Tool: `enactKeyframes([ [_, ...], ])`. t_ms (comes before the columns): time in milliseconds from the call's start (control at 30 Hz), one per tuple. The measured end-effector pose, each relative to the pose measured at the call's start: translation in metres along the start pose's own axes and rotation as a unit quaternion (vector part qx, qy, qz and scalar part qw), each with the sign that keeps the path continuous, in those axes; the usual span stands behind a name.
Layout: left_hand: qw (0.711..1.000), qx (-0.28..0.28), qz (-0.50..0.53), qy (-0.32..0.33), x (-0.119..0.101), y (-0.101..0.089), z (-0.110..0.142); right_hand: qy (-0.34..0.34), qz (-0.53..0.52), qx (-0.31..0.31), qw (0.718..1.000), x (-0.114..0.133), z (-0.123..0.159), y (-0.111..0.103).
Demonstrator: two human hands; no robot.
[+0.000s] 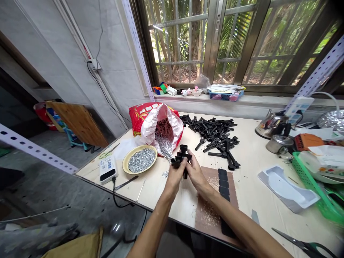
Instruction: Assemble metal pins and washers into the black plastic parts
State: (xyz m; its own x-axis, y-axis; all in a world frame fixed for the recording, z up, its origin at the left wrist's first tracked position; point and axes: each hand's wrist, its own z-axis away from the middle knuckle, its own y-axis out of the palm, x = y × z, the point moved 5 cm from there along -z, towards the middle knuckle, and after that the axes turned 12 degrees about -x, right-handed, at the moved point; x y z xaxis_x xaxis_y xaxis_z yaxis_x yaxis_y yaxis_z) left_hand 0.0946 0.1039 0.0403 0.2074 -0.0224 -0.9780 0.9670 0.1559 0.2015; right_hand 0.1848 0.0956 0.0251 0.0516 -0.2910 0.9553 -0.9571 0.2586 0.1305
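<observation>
Brown mat [207, 216] at the bench's [254, 168] near edge, partly beneath the right forearm [231, 214]. Next, left hand [176, 174] and right hand [194, 172] close together, both curled firmly round black parts [183, 147] that jut past their grip. Plate [124, 165] of small metal bits [142, 160] leftward. Beyond: red sack [140, 114]; right of it, black pile [216, 129].
</observation>
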Motion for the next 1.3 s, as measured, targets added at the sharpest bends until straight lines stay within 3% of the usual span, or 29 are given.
enactKeyframes([
  [133,0.997,0.006,0.067,-0.032,-0.001,0.005,-0.002,-0.051,0.034,-0.041,0.997,0.002,0.003,-0.005],
  [400,0.997,-0.013,0.052,-0.061,0.0,0.009,0.003,-0.007,0.01,-0.063,0.998,-0.006,-0.006,-0.002],
  [633,0.985,-0.035,0.072,-0.154,0.018,-0.008,-0.011,0.023,0.124,0.067,0.99,-0.017,-0.006,0.002],
  [733,0.985,-0.002,-0.011,-0.17,0.033,-0.008,-0.012,0.024,0.175,0.1,0.979,-0.027,-0.003,-0.012],
  [800,0.981,0.027,-0.097,-0.169,0.045,-0.004,-0.011,0.036,0.205,0.09,0.974,-0.037,-0.001,-0.025],
  [900,0.972,0.028,-0.182,-0.149,0.059,0.002,-0.013,0.059,0.296,0.032,0.953,-0.046,0.0,-0.047],
  [1033,0.961,0.004,-0.265,-0.085,0.059,0.008,-0.023,0.063,0.35,-0.042,0.933,-0.035,-0.004,-0.07],
  [1133,0.949,-0.027,-0.313,-0.022,0.043,0.01,-0.021,0.071,0.309,-0.082,0.945,-0.022,-0.01,-0.084],
  [1233,0.915,-0.056,-0.384,0.113,0.017,0.011,-0.003,0.105,0.211,-0.131,0.963,-0.014,-0.013,-0.096],
  [1300,0.886,-0.016,-0.427,0.179,0.008,0.016,0.016,0.141,0.136,-0.15,0.969,-0.012,-0.013,-0.1],
])
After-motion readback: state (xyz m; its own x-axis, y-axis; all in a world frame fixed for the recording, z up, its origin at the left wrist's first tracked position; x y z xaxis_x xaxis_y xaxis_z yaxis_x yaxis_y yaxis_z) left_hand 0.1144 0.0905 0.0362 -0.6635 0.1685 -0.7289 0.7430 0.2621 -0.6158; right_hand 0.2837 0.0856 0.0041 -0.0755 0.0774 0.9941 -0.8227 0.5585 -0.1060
